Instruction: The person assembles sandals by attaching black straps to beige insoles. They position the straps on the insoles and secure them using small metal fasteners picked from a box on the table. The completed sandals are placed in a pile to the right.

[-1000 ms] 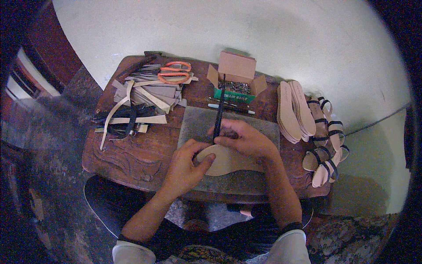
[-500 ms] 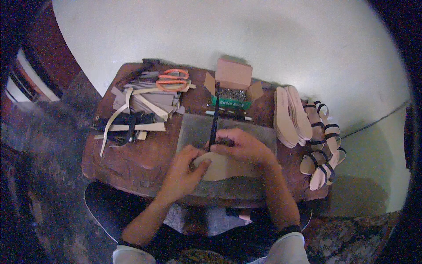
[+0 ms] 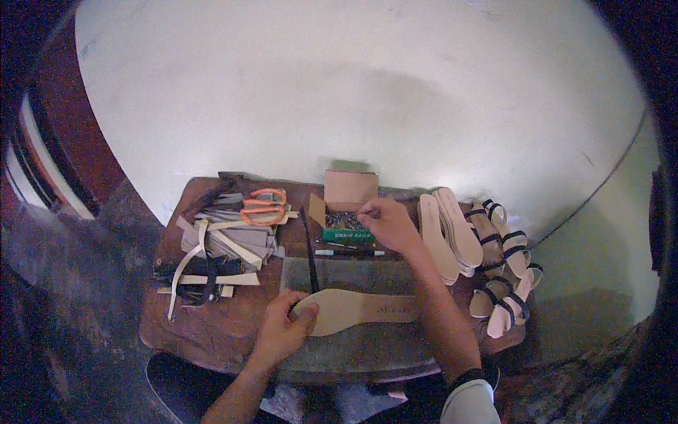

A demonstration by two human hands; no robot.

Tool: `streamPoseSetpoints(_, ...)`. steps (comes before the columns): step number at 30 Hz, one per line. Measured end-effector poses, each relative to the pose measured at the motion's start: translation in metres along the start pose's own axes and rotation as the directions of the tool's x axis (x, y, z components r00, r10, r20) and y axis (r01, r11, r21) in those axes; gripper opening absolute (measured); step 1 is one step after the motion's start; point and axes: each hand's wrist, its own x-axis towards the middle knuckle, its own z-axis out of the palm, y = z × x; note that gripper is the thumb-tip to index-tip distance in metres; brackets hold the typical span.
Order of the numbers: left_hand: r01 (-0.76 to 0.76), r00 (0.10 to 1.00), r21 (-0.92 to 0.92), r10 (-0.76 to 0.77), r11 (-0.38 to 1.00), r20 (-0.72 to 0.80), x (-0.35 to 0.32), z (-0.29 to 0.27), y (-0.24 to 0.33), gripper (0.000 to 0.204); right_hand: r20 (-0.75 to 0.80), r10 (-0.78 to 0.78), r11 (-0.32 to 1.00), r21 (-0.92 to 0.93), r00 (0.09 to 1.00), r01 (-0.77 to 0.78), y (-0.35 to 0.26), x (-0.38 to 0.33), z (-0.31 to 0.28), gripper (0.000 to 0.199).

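Observation:
A tan shoe insole (image 3: 339, 311) lies sideways on a grey sheet, its rounded left end gripped between the thumb and fingers of my left hand (image 3: 286, 328). From that end a narrow black strap (image 3: 309, 258) stretches away toward the back of the table; where it joins the insole is partly hidden by my fingers. My right hand (image 3: 390, 222) is at the open cardboard box of small nails (image 3: 346, 234), which has a green front. Its fingertips are pinched together over the box's right side, and anything between them is too small to make out.
Orange-handled scissors (image 3: 263, 206) rest on a heap of grey and cream strips (image 3: 229, 240) at the left. A marker (image 3: 349, 252) lies before the box. Stacked insoles (image 3: 452, 237) and black-strapped sandals (image 3: 505, 275) sit at the right. A pale wall (image 3: 318, 92) rises behind.
My right hand has left the insole and strap and moved away to the nail box. My left hand still grips the insole, now lying flatter. The whole view has tilted upward.

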Motion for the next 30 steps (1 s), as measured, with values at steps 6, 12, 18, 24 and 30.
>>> streamPoseSetpoints(6,-0.122,0.991,0.109,0.127,0.986,-0.037,0.004,0.005,-0.004,0.024,0.039,0.095,0.969,-0.232,0.995,-0.084,0.008,0.024,0.035,0.012)
streamPoseSetpoints(12,-0.122,0.992,0.09,0.126,0.988,-0.033,0.0,0.002,-0.003,0.023,0.07,0.176,0.949,-0.278,0.982,-0.15,-0.002,0.026,0.05,0.012)
streamPoseSetpoints(18,-0.19,0.98,0.124,0.196,0.974,-0.04,0.001,0.004,-0.001,0.021,-0.038,0.036,0.954,-0.297,0.999,-0.046,0.021,0.024,0.048,0.015)
streamPoseSetpoints(24,-0.152,0.988,0.108,0.155,0.982,-0.021,0.001,0.004,-0.001,0.021,0.0,0.143,0.936,-0.324,0.99,-0.135,0.034,0.029,0.054,0.015)
streamPoseSetpoints(30,-0.158,0.986,0.104,0.163,0.982,-0.034,0.001,0.005,-0.004,0.022,0.042,0.15,0.943,-0.306,0.988,-0.13,0.028,0.028,0.046,0.013)
